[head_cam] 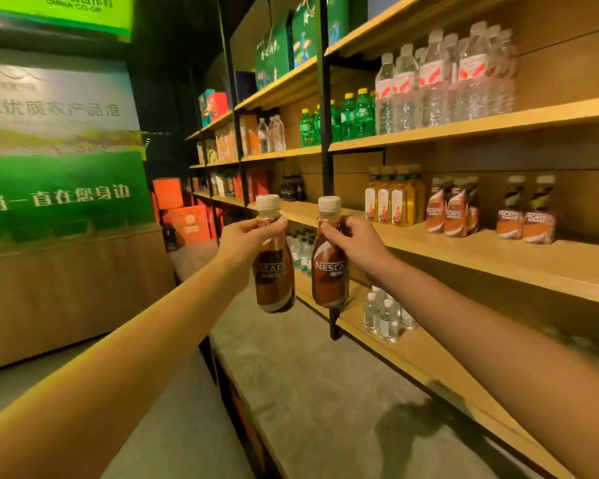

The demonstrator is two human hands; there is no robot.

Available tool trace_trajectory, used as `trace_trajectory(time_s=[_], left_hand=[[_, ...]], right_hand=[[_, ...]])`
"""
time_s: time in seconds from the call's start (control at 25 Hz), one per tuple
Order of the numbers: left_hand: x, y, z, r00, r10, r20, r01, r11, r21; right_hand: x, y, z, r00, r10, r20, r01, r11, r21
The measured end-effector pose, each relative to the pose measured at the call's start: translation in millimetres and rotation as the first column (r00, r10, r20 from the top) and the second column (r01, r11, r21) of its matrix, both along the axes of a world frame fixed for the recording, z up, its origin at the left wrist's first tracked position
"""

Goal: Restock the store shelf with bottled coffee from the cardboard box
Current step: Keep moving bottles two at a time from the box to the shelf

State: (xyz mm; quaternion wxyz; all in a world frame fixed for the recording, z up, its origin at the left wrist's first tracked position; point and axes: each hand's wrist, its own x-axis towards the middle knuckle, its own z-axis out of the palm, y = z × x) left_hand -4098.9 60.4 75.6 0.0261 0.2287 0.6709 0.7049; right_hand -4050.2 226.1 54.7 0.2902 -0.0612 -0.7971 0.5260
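Note:
My left hand [246, 238] grips a brown bottled coffee [274, 271] by its neck, just under the cream cap. My right hand [358, 243] grips a second coffee bottle [329, 271] the same way. Both bottles hang upright, side by side, in front of the wooden shelf [498, 257]. Further right on that shelf stand several coffee bottles [452, 210] in two groups, the right group [526, 216] being a pair. The cardboard box is not in view.
Yellow drink bottles [393, 198] stand left of the shelved coffee. Water bottles [443, 77] and green bottles [339, 117] fill the shelf above. Small water bottles [384, 314] sit on the lower shelf. A black upright post [325, 140] divides the shelving. A wooden counter [66, 288] is at left.

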Motion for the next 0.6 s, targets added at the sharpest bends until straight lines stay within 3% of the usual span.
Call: trace_trajectory(time_s=[0.28, 0.6], left_hand=[[-107, 156, 0, 0.968, -0.250, 0.004, 0.250, 0.967, -0.049], [-173, 315, -10, 0.817, -0.576, -0.019, 0.575, 0.817, -0.040]], right_hand=[[-55, 130, 13, 0.960, -0.279, 0.011, 0.279, 0.959, 0.042], [-72, 240, 7, 0.819, -0.573, -0.008, 0.573, 0.818, 0.047]])
